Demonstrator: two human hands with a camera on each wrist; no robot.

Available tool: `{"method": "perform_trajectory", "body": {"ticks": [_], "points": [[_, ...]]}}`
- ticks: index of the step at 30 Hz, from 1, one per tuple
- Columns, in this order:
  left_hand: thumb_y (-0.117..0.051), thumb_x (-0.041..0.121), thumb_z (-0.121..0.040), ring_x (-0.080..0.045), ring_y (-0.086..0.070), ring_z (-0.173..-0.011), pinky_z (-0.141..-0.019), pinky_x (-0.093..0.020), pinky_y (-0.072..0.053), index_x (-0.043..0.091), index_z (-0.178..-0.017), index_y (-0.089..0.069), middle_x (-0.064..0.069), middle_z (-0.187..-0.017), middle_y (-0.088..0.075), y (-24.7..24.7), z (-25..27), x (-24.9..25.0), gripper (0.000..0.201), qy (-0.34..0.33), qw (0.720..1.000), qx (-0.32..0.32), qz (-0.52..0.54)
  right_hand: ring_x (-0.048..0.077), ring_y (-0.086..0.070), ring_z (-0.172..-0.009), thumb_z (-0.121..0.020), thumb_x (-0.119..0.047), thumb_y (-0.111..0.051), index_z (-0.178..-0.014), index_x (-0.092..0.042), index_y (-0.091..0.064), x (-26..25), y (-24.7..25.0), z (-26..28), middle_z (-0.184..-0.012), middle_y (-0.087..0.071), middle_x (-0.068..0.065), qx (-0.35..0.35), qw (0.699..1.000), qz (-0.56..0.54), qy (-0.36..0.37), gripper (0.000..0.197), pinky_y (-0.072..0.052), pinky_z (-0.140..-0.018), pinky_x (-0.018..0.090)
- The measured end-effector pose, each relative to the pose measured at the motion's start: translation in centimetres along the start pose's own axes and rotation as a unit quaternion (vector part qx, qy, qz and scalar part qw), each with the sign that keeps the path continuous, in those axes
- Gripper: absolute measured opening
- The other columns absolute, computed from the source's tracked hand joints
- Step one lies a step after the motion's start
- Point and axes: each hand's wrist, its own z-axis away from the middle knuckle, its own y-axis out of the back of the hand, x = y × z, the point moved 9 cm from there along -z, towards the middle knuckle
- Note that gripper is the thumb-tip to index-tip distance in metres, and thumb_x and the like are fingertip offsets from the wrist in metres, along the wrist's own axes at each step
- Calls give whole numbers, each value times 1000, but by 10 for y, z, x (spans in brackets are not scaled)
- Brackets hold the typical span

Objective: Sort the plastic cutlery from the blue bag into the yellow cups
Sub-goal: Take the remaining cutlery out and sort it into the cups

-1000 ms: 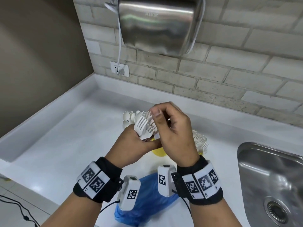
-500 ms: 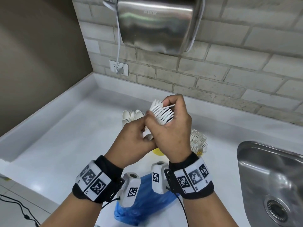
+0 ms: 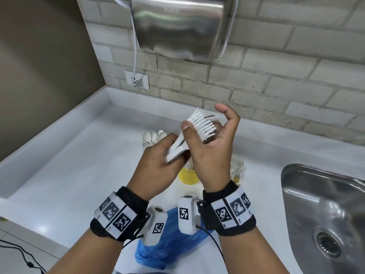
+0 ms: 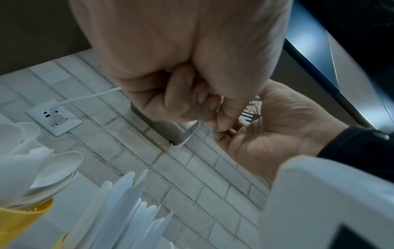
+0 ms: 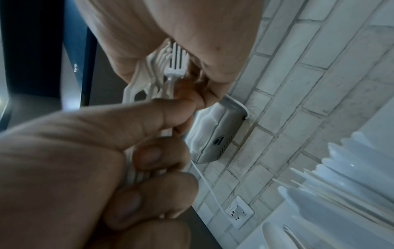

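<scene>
Your left hand [image 3: 158,157] grips the handles of a bundle of white plastic forks [image 3: 199,125], tines up; your right hand [image 3: 213,143] cups the tines, fingers loose, likely squaring them for the yellow cup [image 3: 188,175] below. The blue bag [image 3: 169,246] lies under your wrists

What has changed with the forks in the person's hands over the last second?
The bundle of white forks has tipped over, its tines now pointing away and to the right. The right hand has loosened from a closed grasp, thumb and fingers spread around the tines, while the left hand keeps gripping the handles. The blue bag, the yellow cups and the sink stayed put.
</scene>
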Motion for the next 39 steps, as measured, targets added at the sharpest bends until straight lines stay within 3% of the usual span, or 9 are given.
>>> {"method": "perform_trajectory", "body": {"ticks": [4, 7, 9, 13, 17, 25, 30, 34, 39], "points": [[-68, 41, -80, -32, -64, -92, -84, -50, -55, 41, -88, -72, -8, -86, -70, 3, -6, -3, 8, 12, 999, -2, 41, 17, -68, -107, -68, -31, -90, -145, -16, -41, 29, -9, 2, -130, -59, 19, -114, 990, -32, -79, 93, -56, -92, 33], [-73, 18, -83, -2, -66, -82, -80, -27, -55, 30, -87, -71, 13, -81, -72, -13, -7, 0, 12, 1, 996, -84, 20, 16, -69, -94, -75, -25, -89, -121, -7, -63, 37, -14, 7, -106, -70, 5, -169, 981, 33, -89, 56, -55, -85, 29], [-76, 13, -85, -8, -72, -94, -89, -35, -58, 25, -103, -74, 6, -97, -78, -24, -7, -4, 22, 18, 993, -120, -5, 11, -68, -80, -82, -8, -81, -93, -12, -69, 34, -7, 5, -87, -70, -3, -133, 988, 32, -78, 17, -53, -75, 24], [-80, 22, -81, -34, -69, -86, -81, -51, -54, 2, -91, -71, -15, -83, -74, -35, -7, -9, 23, 52, 989, -139, -9, 17, -66, -67, -84, -7, -72, -72, -11, -66, 37, 8, 1, -68, -68, 2, -86, 989, 58, -109, 15, -53, -68, 35], [-87, 25, -75, -13, -70, -79, -75, -37, -56, 18, -96, -71, 1, -84, -75, -43, -12, 0, 28, 41, 988, -140, -42, 15, -64, -61, -84, -9, -68, -70, -11, -67, 33, 23, -2, -68, -69, 5, -94, 985, 87, -117, 14, -48, -59, 29], [-92, 35, -68, -12, -63, -74, -70, -27, -54, 34, -112, -49, 8, -94, -63, -64, -18, -4, 62, 9, 981, -174, -84, 24, -43, -40, -86, -2, -68, -71, -5, -60, 12, 100, -16, -56, -54, 9, 68, 988, 71, -117, 17, -35, -42, 26], [-85, 35, -79, -9, -61, -64, -63, -22, -51, 26, -97, -57, 7, -83, -64, -78, -8, -23, 35, -9, 973, -205, -109, 27, -48, -41, -88, -2, -68, -72, -5, -59, -16, 170, -15, -54, -55, 7, 141, 979, 128, -72, 19, -40, -42, 29], [-75, 35, -87, -4, -61, -81, -73, -23, -53, 26, -101, -68, 15, -95, -62, -111, 11, -32, 18, -102, 942, -264, -182, 28, -50, -44, -90, -2, -69, -74, -3, -59, -10, 194, 3, -57, -56, 12, 126, 974, 168, -91, 18, -43, -42, 32], [-65, 34, -95, -12, -49, -123, -106, -29, -44, 27, -139, -57, 7, -136, -55, -149, 24, -43, 46, -167, 911, -290, -243, 28, -58, -42, -89, -7, -73, -68, -6, -64, 33, 195, 23, -55, -65, 12, 86, 957, 236, -143, 23, -48, -46, 35]]}}
